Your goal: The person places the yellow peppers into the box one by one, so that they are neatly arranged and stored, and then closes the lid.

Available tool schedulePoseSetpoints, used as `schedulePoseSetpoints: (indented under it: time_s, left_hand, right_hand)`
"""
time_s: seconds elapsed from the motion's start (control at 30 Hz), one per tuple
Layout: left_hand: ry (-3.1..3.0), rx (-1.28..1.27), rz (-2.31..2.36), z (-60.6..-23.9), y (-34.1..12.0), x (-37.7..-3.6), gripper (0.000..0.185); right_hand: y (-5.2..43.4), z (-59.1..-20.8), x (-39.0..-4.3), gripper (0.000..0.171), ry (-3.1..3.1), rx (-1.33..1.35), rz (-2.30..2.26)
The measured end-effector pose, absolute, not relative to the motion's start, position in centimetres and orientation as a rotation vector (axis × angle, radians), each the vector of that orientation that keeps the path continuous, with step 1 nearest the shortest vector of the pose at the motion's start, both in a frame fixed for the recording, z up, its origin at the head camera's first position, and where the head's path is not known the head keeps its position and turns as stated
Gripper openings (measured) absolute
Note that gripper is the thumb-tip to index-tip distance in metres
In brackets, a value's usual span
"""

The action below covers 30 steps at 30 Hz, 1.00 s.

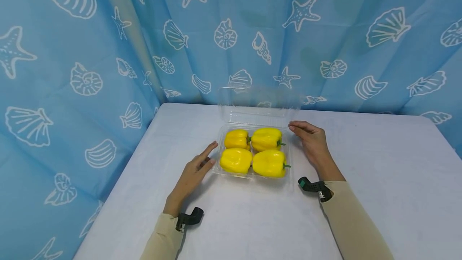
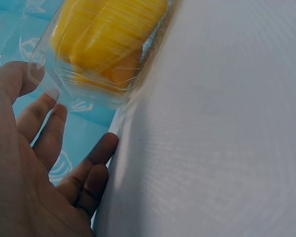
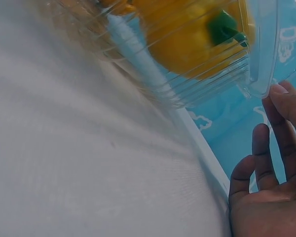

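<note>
A clear plastic clamshell box [image 1: 252, 173] stands on the white table, its lid [image 1: 258, 105] raised upright at the back. Several yellow bell peppers [image 1: 268, 163] with green stems fill it. My left hand [image 1: 207, 157] lies flat at the box's left side, fingers straight and reaching its rim. In the left wrist view the left hand [image 2: 39, 133] has its thumb against the box's corner flange [image 2: 37, 64]. My right hand [image 1: 299, 129] is at the back right corner, fingers fairly straight. In the right wrist view a fingertip [image 3: 281, 96] touches the rim of the box [image 3: 259, 79].
The white table [image 1: 379, 179] stretches wide to the right and towards me. A blue curtain [image 1: 108, 51] printed with shells and starfish hangs close behind and along the left edge. Black cameras sit on both wrists [image 1: 189, 218].
</note>
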<state>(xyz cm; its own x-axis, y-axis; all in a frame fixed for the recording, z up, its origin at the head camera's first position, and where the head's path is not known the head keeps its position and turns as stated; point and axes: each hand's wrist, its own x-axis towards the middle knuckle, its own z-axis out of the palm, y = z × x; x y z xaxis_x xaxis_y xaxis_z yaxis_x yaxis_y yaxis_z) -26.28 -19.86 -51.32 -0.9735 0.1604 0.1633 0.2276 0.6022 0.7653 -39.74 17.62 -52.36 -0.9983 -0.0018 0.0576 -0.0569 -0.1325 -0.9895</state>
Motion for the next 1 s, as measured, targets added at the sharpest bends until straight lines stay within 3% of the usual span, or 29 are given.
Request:
schedulePoseSetpoints:
  time_s: [0.77,1.0]
  left_hand:
    - [-2.746,-0.318,-1.338,-51.4,-19.8,-26.2,0.05]
    - [-2.745,-0.309,-1.316,-51.5,-19.7,-26.2,0.05]
  right_hand:
    - [17.9,-52.9,-39.0,0.042,-2.191,0.089,2.141]
    - [18.0,-52.8,-38.3,0.026,-2.177,0.08,2.154]
